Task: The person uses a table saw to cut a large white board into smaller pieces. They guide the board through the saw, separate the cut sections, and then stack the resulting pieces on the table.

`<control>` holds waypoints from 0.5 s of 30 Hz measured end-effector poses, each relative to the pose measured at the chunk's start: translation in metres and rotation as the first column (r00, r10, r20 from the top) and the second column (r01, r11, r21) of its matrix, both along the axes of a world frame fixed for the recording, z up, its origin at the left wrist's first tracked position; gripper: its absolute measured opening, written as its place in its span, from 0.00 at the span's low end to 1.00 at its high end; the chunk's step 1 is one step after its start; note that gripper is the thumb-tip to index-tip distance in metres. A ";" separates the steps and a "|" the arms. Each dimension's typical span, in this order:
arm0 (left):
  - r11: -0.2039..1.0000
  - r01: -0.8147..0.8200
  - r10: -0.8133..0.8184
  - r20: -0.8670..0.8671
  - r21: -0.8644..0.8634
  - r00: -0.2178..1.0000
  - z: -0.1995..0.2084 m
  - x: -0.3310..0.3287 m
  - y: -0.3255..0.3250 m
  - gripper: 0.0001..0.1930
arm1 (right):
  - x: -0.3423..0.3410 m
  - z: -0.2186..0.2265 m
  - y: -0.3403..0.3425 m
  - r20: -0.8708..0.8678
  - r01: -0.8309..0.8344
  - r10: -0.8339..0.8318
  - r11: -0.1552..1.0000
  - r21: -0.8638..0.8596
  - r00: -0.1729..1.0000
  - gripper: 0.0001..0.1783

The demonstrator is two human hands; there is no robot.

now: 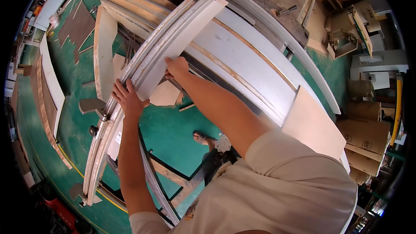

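Observation:
A long, narrow white board (186,37) lies along a metal fence rail (157,34) that runs diagonally over a sliding saw table. My left hand (130,99) grips the board against the rail, its fingers reaching over the rail and its thumb at the board's near edge. Farther up, my right hand (177,67) is closed on the same near edge, with its fingertips partly hidden beneath. A black knob (93,130) and a grey flip stop (92,105) sit on the rail, beyond my left hand.
The white saw table (242,43) spreads to the right, with a pale panel (312,123) at its near end. Boards (125,0) lean at the far left. Cardboard boxes (364,134) are stacked at right. Below me are the green floor (173,125) and a metal frame (158,182).

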State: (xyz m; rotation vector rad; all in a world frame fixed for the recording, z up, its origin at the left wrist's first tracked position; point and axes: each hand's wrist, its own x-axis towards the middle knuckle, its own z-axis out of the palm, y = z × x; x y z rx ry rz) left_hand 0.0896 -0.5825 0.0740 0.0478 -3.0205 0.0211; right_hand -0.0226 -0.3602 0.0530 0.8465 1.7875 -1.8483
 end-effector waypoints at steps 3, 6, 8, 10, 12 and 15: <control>0.999 -0.040 0.039 0.085 0.014 0.996 0.001 0.001 0.005 0.68 | 0.000 0.001 0.007 -0.013 -0.014 0.014 1.000 0.007 1.000 0.23; 0.999 -0.034 0.033 0.059 0.009 0.998 0.000 0.000 0.006 0.68 | 0.000 0.004 0.009 -0.018 -0.021 0.021 1.000 -0.004 1.000 0.21; 1.000 -0.021 0.021 0.006 0.000 1.000 -0.002 0.002 0.001 0.68 | 0.000 0.007 0.006 -0.023 -0.023 0.022 1.000 -0.021 0.999 0.21; 1.000 -0.010 0.010 -0.014 -0.001 1.000 -0.004 0.004 0.001 0.68 | 0.001 0.004 0.005 -0.030 -0.018 0.017 0.999 -0.037 0.999 0.21; 1.000 -0.012 0.012 -0.009 -0.001 1.000 -0.005 0.004 0.000 0.68 | 0.001 0.001 0.006 -0.031 -0.023 0.022 0.999 -0.034 0.999 0.21; 1.000 -0.009 0.009 -0.010 0.002 1.000 -0.006 0.002 0.001 0.68 | 0.001 -0.003 0.007 -0.031 -0.007 0.005 0.998 -0.063 0.999 0.21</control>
